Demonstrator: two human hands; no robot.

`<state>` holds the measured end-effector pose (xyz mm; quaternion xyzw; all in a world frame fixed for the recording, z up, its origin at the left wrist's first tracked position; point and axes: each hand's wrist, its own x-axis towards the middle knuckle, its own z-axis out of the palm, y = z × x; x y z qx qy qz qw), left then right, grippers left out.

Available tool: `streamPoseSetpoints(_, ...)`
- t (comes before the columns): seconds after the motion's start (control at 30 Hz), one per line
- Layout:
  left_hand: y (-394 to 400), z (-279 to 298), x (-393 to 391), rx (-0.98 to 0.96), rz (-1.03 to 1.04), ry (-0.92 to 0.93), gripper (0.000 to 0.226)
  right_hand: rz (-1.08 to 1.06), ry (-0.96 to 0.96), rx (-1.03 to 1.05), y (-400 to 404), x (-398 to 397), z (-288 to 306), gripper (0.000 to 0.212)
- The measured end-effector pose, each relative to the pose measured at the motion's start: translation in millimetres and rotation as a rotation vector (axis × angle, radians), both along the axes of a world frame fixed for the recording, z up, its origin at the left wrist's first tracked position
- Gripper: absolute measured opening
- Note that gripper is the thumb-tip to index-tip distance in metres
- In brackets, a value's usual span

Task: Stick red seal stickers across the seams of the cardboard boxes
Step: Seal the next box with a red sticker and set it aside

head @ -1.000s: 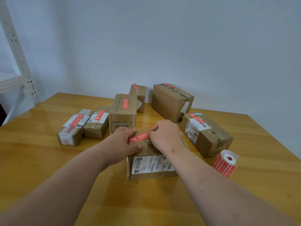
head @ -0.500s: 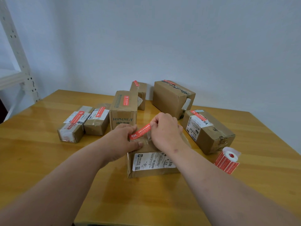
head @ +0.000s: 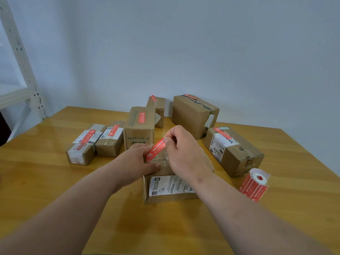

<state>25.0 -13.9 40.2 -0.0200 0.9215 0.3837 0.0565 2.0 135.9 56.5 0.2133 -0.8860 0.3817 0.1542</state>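
Shiny yellow wooden table point(head: 55, 181) fills the bottom, with a plain pale wall point(head: 184, 43) behind. Nearest sits a small brown cardboard box with a white label point(head: 169, 188). Above it, the left hand point(head: 139, 161) and the right hand point(head: 184, 150) pinch a long red seal sticker point(head: 156, 149) at each end. A roll of red stickers point(head: 254, 184) lies to the right. Farther back sit six more brown boxes with red stickers, like the HYNAUT box point(head: 138, 127). A white metal shelf frame point(head: 20, 70) stands far left.
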Motion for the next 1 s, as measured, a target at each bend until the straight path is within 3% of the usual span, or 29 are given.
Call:
streamPoseSetpoints(0.17,0.8,2.9,1.8,-0.028,-0.016,0.01,0.067,0.044,0.007,-0.049,3.4,-5.5,-3.9,0.015)
streamPoseSetpoints(0.5,5.7,11.8,5.3,-0.161,0.002,0.059,0.087,-0.093,-0.108,-0.177,24.0,-17.7,10.5,0.013)
streamPoseSetpoints(0.6,6.7,16.6,9.2,-0.186,-0.016,0.168,0.071,-0.093,-0.136,-0.215,26.9,-17.1,14.1,0.012)
streamPoseSetpoints(1.0,27.2,28.9,7.6,0.263,0.141,0.248,0.009,-0.05,-0.253,-0.342,25.3,-9.8,23.3,0.011)
